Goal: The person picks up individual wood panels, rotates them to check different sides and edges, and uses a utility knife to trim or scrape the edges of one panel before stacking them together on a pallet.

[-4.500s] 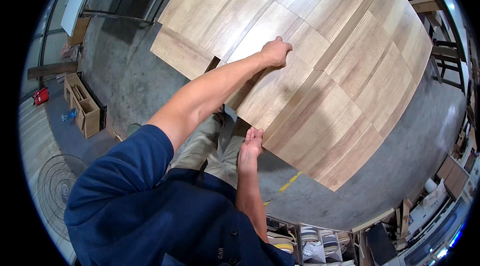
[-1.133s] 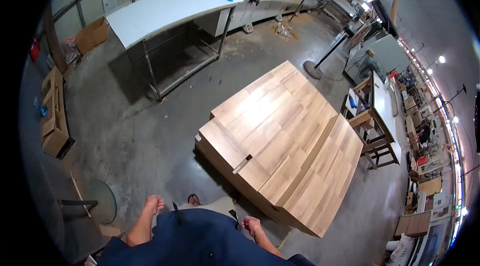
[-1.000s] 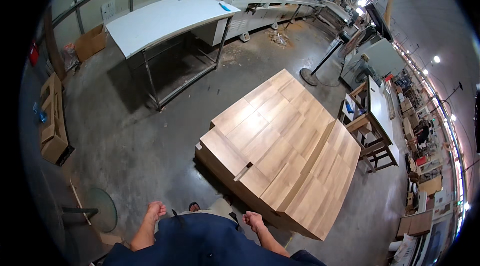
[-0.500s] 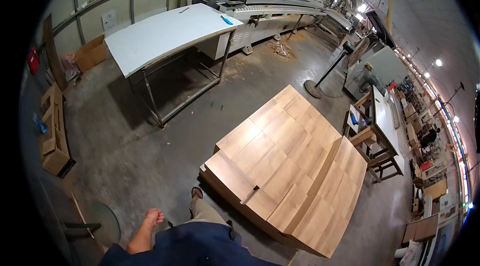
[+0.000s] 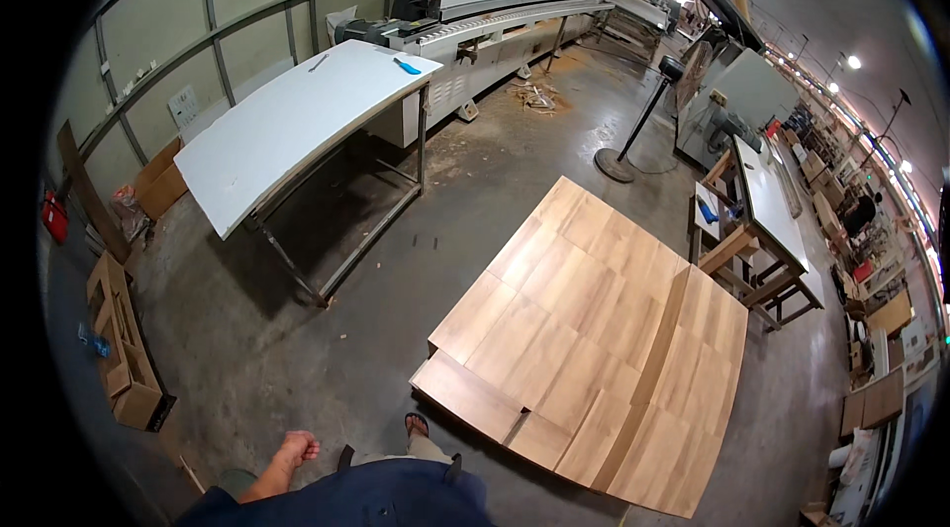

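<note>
My left hand (image 5: 300, 446) hangs at my side at the lower left, its fingers curled into a loose fist. Nothing shows in it, and it touches nothing. My right hand is out of sight. A wide, low stack of wood-grain panels (image 5: 539, 329) lies on the floor in front of me and to the right, its boards in rows with a lengthwise step. A white-topped table (image 5: 307, 116) on a metal frame stands ahead to the left. A blue-handled tool (image 5: 406, 66) and a small grey tool (image 5: 318, 63) lie on it.
A long machine (image 5: 515, 27) runs behind the white table. A pedestal fan (image 5: 614, 167) stands beyond the panels, with a wooden workbench (image 5: 767, 210) at the right. A cardboard box (image 5: 134, 398) sits at the far left. Scraps (image 5: 539, 96) litter the floor by the machine.
The view has shifted as I walk: the white table has come lower and farther left in it. The panel stack sits slightly farther right. My left hand stays in a loose fist.
</note>
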{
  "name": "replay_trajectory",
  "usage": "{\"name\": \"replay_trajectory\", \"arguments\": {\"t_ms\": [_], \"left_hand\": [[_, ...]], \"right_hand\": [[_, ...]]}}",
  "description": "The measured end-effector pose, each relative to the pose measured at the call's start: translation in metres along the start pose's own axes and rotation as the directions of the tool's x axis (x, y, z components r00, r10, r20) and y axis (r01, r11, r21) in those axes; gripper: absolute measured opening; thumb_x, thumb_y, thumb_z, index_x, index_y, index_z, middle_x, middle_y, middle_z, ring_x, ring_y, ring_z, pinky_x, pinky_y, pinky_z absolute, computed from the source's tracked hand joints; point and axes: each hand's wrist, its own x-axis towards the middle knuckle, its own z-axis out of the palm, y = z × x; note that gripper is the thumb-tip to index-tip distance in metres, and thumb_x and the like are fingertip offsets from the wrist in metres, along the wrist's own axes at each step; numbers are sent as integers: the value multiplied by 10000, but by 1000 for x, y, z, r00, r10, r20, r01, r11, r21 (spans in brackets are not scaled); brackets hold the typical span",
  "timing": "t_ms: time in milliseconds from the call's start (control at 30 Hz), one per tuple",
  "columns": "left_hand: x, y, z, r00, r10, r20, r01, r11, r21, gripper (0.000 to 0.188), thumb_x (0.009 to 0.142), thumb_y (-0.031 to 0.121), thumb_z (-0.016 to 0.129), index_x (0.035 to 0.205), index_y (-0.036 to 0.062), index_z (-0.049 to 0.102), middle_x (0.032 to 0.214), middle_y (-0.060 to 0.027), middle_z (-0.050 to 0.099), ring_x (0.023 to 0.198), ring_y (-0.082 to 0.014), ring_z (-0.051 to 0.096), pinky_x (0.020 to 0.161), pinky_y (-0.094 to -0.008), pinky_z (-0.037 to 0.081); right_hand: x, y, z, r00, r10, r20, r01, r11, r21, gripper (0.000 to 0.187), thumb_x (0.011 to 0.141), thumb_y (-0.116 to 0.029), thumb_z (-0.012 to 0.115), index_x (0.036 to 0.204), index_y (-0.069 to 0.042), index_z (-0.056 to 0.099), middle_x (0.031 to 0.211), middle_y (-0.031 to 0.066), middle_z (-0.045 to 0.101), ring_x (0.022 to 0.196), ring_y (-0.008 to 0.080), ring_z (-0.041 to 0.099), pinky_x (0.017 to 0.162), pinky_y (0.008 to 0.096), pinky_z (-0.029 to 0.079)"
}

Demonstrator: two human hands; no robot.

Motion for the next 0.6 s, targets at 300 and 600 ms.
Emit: {"name": "replay_trajectory", "arguments": {"t_ms": [300,600], "left_hand": [[-27,72,31,989,95,112,-107,989,102,85,846,69,510,870,26,579,730,-97,612,563,-171,596,476,-297,515],[7,80,-1,987,64,145,-94,972,213,93,841,39,504,852,8,591,733,-96,619,571,-171,601,475,-277,514]], "right_hand": [[15,-10,8,1000,26,-12,-26,1000,2,196,821,-170,536,677,-58,608,601,55,544,507,153,488,461,280,385],[23,-16,35,999,22,-35,-21,999,30,205,827,-180,526,690,-53,611,614,60,552,524,159,497,474,283,392]]}}
